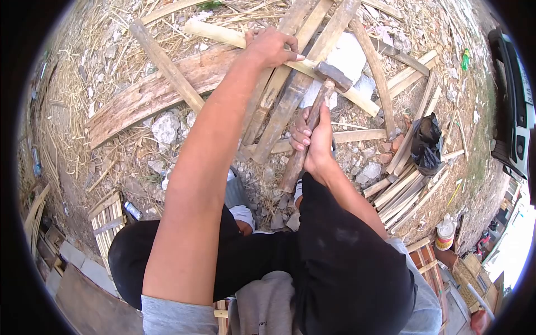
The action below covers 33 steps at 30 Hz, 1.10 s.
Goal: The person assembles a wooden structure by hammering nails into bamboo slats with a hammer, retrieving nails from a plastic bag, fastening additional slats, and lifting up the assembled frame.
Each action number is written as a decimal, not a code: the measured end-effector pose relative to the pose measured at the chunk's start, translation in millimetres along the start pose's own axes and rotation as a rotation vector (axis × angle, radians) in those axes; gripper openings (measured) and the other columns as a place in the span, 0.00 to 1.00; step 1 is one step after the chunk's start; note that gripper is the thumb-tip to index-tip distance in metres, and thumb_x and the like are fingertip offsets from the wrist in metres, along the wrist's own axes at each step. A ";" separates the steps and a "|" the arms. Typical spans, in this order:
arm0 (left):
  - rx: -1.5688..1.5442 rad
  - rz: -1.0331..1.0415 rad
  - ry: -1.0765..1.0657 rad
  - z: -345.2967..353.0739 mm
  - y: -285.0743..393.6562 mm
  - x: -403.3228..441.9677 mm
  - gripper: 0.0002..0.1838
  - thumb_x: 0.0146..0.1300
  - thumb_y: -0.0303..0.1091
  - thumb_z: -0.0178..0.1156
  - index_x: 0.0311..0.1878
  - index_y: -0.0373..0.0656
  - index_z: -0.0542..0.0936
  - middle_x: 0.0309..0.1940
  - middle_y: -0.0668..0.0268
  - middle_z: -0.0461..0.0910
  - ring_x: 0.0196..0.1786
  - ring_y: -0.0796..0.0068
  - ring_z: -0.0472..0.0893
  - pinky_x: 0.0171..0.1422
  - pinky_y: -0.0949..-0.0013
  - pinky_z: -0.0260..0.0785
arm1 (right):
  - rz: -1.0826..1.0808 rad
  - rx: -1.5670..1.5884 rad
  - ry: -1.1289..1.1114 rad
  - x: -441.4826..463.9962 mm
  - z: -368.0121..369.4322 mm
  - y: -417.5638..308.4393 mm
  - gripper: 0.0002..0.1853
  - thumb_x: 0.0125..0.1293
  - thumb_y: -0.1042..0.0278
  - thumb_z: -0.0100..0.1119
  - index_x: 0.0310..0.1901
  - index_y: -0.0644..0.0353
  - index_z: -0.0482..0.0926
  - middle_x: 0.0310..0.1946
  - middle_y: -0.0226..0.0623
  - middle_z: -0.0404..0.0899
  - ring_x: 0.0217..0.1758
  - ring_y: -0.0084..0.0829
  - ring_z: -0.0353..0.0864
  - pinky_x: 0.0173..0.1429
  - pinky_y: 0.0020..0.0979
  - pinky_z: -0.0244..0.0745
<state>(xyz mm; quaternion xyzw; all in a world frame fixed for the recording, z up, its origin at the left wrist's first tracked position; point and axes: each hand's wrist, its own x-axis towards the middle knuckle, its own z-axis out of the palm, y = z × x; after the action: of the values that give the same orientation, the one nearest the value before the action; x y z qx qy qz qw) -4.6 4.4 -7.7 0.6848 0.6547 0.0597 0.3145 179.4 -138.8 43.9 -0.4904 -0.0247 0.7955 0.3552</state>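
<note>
My right hand (312, 137) is wrapped round the wooden handle (293, 167) of a hammer, and the dark metal hammer head (334, 76) is over a pale wooden strip (363, 101). I cannot tell whether the head touches the strip. Further up, my left hand (272, 47) grips the same strip, its thumb and a finger reaching along it toward the hammer head. The strip slants from upper left to lower right across several weathered wooden slats (282, 120). Whether a nail sits at my left fingertips is too small to make out.
A thick rough plank (162, 92) lies to the left among straw and rubble. On the right are a pile of wooden sticks (410, 192), a black plastic bag (427, 142) and a white bucket (445, 233). A parked vehicle (516, 100) stands at the far right edge.
</note>
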 end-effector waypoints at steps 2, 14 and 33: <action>0.014 -0.001 -0.019 -1.2 -0.7 1.9 0.19 0.54 0.66 0.67 0.44 0.71 0.87 0.57 0.56 0.75 0.70 0.50 0.67 0.71 0.42 0.45 | -0.051 0.018 -0.021 2.4 -3.6 -1.6 0.28 0.75 0.30 0.36 0.36 0.51 0.65 0.15 0.21 0.56 0.11 0.16 0.52 0.16 0.23 0.52; -0.023 0.031 0.056 3.7 -4.0 1.4 0.21 0.53 0.67 0.67 0.41 0.64 0.87 0.47 0.55 0.77 0.63 0.55 0.72 0.70 0.44 0.45 | -0.067 -0.193 0.120 -1.4 2.3 -7.8 0.29 0.74 0.30 0.38 0.36 0.53 0.63 0.15 0.22 0.56 0.12 0.18 0.55 0.16 0.24 0.54; -0.035 0.008 -0.052 -8.0 2.9 -0.1 0.19 0.54 0.66 0.67 0.39 0.65 0.87 0.47 0.61 0.81 0.66 0.60 0.71 0.72 0.42 0.43 | -0.782 -1.599 0.203 -6.7 -29.8 -70.1 0.18 0.75 0.55 0.53 0.42 0.68 0.74 0.20 0.51 0.74 0.24 0.48 0.76 0.32 0.42 0.71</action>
<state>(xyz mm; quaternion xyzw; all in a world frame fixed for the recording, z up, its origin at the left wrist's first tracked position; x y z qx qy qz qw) -6.1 7.3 0.2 0.6832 0.6424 0.0546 0.3430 242.8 -99.7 60.8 -0.6160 -0.7052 0.3155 0.1537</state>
